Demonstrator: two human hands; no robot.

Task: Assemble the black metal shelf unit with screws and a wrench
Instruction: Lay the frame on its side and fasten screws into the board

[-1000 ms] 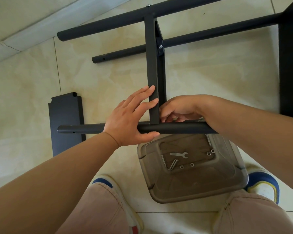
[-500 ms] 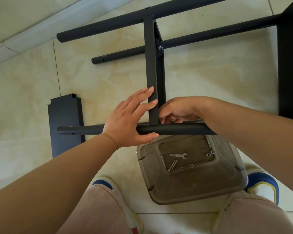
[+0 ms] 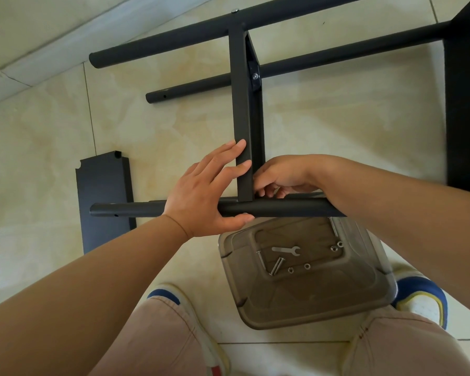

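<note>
Tray point(image 3: 304, 308) nearest, holding wrench point(image 3: 286, 250) and spare screws point(image 3: 276, 265). Left hand point(image 3: 206, 196) braces near tube point(image 3: 277, 208), fingers straight on crossbar point(image 3: 240, 109). Right hand point(image 3: 281, 176) fingers curled at the joint, probably starting a screw; contents hidden. Next likely needs the wrench.

Home room: glossy tiled floor point(image 3: 52, 147)

- Shelf frame tubes point(image 3: 282, 208) and crossbar point(image 3: 240, 104): matte black.
- Loose panel point(image 3: 103, 196): black.
- Tray point(image 3: 310, 294): translucent smoky grey-brown.
- Wrench point(image 3: 286, 250), screws point(image 3: 276, 265): silver.
- Floor tiles point(image 3: 52, 131): cream, faint marbling.
- Trousers point(image 3: 158, 343): dusty pink.
- Shoes point(image 3: 423, 297): white, blue trim.
</note>
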